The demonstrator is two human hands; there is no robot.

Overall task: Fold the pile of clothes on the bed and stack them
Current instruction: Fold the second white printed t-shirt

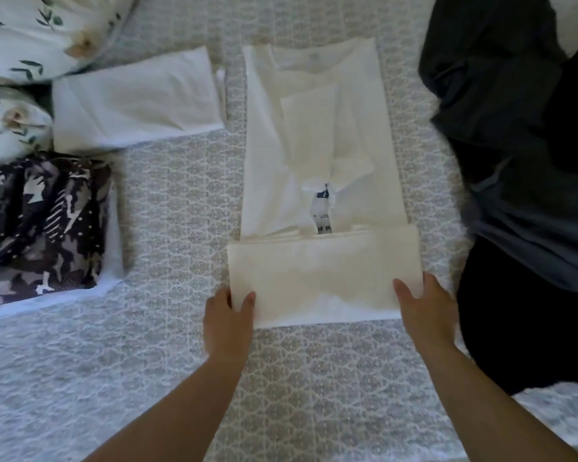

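White shirt (317,155) lies mid-bed, sleeves tucked in and hem turned up once, the left hand (227,315) and right hand (424,311) each pinching a corner of that fold; next, probably, roll it toward the collar, edges kept square.

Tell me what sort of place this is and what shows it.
Most likely a bedroom. The work surface is a bed with a patterned quilt, leaf-print pillows lie at its far left corner, and both hands are folding a white shirt on it.
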